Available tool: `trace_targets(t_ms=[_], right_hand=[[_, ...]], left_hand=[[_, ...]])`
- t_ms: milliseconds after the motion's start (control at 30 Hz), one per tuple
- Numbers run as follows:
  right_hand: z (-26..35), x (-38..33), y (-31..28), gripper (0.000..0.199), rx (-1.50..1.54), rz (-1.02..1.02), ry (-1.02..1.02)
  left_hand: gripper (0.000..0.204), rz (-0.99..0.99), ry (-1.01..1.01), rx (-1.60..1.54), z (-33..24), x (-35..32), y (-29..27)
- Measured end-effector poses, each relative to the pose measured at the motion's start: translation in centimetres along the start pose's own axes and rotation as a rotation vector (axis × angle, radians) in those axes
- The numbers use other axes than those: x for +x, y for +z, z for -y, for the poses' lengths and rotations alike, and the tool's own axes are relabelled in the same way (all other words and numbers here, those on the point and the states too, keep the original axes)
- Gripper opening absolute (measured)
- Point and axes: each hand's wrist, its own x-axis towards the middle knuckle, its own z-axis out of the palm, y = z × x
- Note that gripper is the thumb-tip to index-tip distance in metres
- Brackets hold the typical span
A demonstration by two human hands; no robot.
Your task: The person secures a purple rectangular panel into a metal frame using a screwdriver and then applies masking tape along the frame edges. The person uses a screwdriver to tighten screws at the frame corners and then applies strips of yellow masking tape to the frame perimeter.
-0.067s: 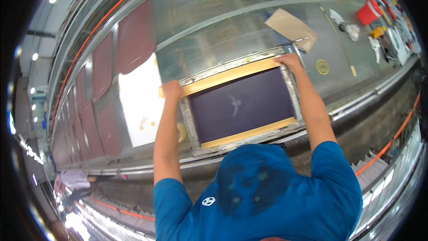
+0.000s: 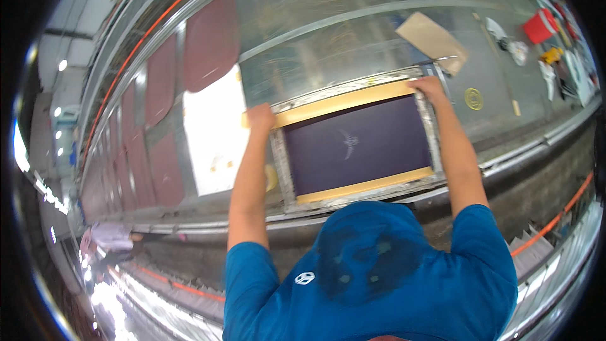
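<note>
Blue top: one, nearest, its sleeves short and both forearms bare, reaching out over the tabletop.
Frame: one worn, pale-speckled rectangular frame, on the tabletop's near side, between the forearms.
Dark panel: one, deep purple, inside the frame, with one pale curved mark near its middle.
Yellow strips: two; the near strip along the frame's close edge, the far strip along its opposite edge, running from hand to hand.
Left hand: left hand curled closed on the far strip's left end, a short bit of it showing beyond the fingers.
Right hand: right hand bunched at the far strip's right end, over the frame's corner; whether it pinches strip or frame, I cannot tell.
Beside the left forearm: one yellow ring-shaped thing, partly hidden.
White sheet: one, left of the frame.
Right of the frame: one round yellow emblem.
Maroon pieces: several, the distant ones too blurred to count.
Farther: one brown sheet, one red bucket.
Co-worker: one person, far left, in a pale top.
</note>
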Motion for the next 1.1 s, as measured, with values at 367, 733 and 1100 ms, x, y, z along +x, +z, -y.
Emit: trace_targets(t_ms=[367,733,1100], right_hand=[[-1.3,0.8,-1.4,0.029,0.043,-0.027,0.055],[5.2,-14.7,-11.2,0.017,0.367,0.366,0.194],[-1.5,-28.9,-18.1,0.013,0.505,-0.163,0.044]], left_hand=[[0.034,0.069,0.024,-0.052,-2.3,-0.4,-3.2],[0.034,-0.263,0.179,-1.047,2.7,-13.4,-11.5],[0.034,-0.632,-0.563,-1.613,9.4,-20.0,0.7]])
